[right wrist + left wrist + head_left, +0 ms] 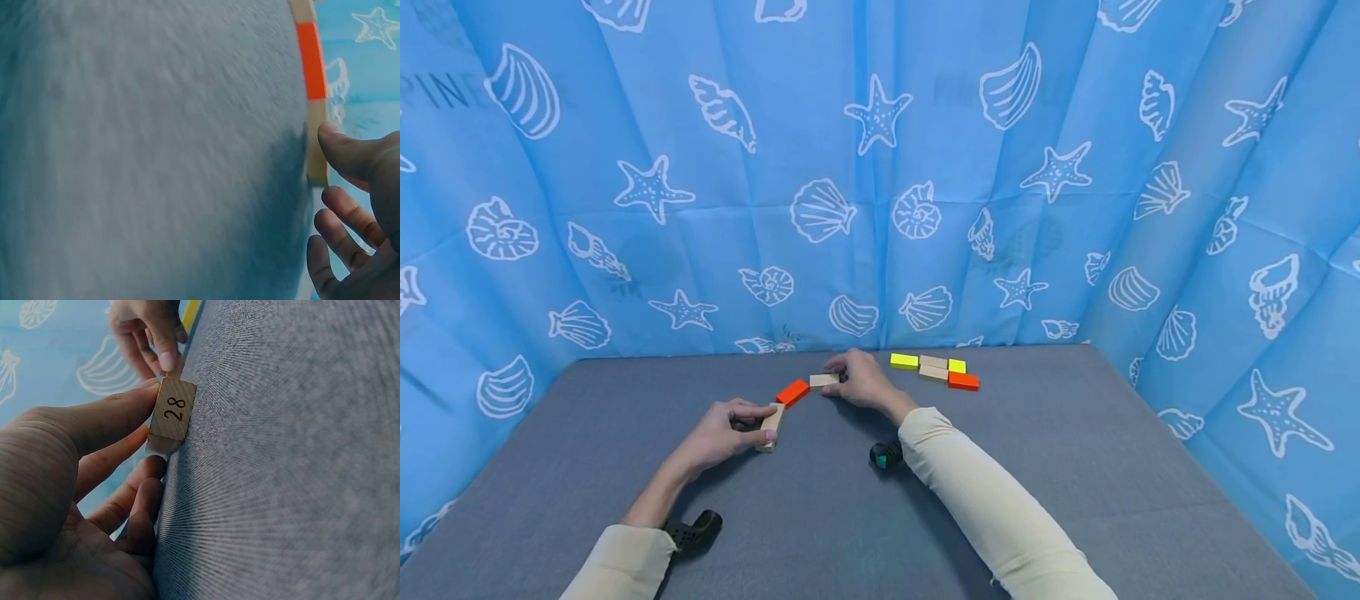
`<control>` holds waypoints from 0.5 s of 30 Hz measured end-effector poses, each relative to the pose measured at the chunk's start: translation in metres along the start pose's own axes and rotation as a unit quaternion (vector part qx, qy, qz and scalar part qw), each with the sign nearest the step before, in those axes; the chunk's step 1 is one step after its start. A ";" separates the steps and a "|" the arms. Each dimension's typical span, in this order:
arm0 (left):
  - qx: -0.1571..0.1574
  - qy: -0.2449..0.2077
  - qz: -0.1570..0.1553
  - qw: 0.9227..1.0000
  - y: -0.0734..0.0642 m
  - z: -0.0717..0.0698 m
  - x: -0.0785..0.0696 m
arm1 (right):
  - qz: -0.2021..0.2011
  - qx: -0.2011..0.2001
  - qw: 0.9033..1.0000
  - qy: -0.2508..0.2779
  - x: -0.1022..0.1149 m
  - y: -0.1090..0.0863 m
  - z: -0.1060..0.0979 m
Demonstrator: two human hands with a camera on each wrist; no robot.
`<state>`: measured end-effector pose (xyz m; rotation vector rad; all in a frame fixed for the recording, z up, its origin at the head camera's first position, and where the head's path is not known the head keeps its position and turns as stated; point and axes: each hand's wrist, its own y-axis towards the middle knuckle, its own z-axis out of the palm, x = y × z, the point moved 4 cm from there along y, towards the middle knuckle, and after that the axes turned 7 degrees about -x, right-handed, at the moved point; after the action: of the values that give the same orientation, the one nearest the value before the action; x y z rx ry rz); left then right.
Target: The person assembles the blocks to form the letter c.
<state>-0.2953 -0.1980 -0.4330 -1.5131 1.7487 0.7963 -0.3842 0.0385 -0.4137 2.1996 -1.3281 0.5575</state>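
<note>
My left hand (717,435) pinches a plain wooden block (772,427) between thumb and fingers. In the left wrist view the end of that block (174,407) bears the number 28. An orange block (793,392) lies angled off its far end. Beyond that, my right hand (861,382) grips a second plain wooden block (822,381), thumb on the near side. In the right wrist view this block (317,147) meets the orange block (312,60) end to end. Together the three form a bent row on the grey cloth. My right index finger is partly hidden behind its block.
Right of my right hand, a group of blocks lies on the grey table (1037,467): a yellow block (904,361), a smaller-looking yellow one (957,366), an orange one (963,381) and plain wooden ones (933,373). A blue shell-print curtain (880,250) hangs behind the table.
</note>
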 end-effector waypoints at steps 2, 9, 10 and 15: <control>0.001 -0.002 0.003 1.000 0.000 0.000 0.000 | -0.002 -0.009 1.000 0.009 -0.003 -0.002 -0.006; 0.000 -0.008 0.005 1.000 0.001 0.000 0.000 | 0.019 -0.063 0.998 -0.018 -0.023 -0.009 -0.034; -0.002 -0.007 0.003 1.000 0.001 0.000 0.000 | 0.028 -0.073 0.997 -0.029 -0.028 -0.010 -0.038; -0.004 -0.003 0.001 1.000 0.001 0.001 0.000 | 0.076 -0.105 0.986 -0.101 -0.048 -0.016 -0.055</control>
<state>-0.2968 -0.1974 -0.4335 -1.5132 1.7444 0.8093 -0.3957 0.1116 -0.4012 2.0349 -1.5918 0.2386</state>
